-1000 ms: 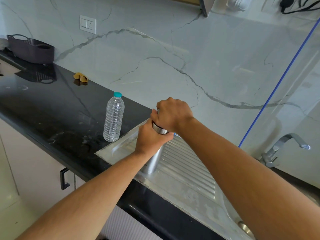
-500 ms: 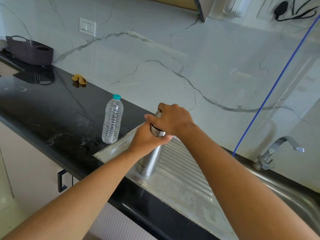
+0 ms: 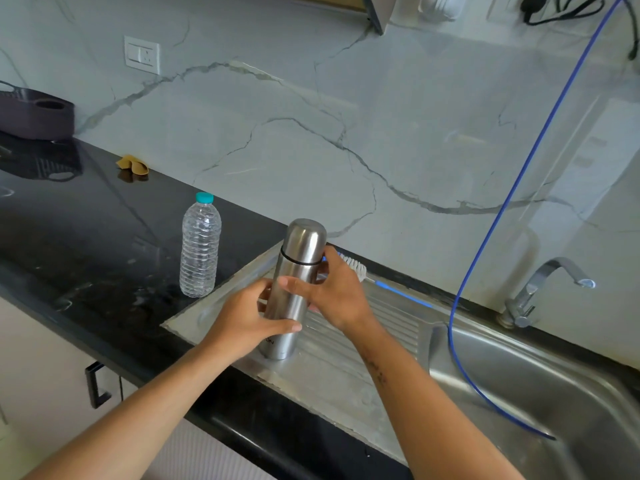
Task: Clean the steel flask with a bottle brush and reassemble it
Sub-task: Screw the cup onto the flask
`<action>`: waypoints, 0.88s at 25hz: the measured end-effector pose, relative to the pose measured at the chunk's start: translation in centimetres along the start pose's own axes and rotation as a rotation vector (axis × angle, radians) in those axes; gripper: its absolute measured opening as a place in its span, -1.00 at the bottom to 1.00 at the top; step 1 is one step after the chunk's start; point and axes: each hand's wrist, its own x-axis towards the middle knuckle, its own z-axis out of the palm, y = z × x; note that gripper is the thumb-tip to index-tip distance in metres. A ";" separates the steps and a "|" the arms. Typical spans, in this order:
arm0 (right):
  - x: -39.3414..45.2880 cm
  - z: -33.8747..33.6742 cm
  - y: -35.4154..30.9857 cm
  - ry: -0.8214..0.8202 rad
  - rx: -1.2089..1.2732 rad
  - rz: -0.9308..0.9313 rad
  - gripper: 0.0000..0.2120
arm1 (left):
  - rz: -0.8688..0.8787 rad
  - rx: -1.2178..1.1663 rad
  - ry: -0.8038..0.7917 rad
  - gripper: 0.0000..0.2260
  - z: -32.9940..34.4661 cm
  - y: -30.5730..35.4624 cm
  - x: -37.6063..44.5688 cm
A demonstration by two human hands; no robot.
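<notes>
The steel flask stands upright on the ribbed steel drainboard, its domed cap on top above a black ring. My left hand wraps the lower body of the flask from the left, thumb across the front. My right hand lies against the flask's middle from the right, fingers loosely curled on it. Behind the flask lies the bottle brush, white bristles by my right hand and blue handle pointing right along the drainboard's back edge.
A clear plastic water bottle with a teal cap stands left of the drainboard on the black counter. The sink basin and tap are at right, with a blue hose hanging into the basin. A dark basket sits far left.
My right hand has come off the cap and dropped to the flask's middle, leaving the cap exposed. My left hand slid down to the lower body. The view shifted toward the sink.
</notes>
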 end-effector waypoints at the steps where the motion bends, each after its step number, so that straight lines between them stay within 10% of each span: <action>1: 0.3 -0.3 0.3 0.008 -0.003 -0.003 -0.28 | 0.003 -0.005 -0.003 -0.39 0.2 0.0 0.4; 22: 3.2 -8.8 8.0 0.269 -0.009 0.119 -0.39 | 0.009 -0.105 -0.204 -0.41 12.5 2.5 9.5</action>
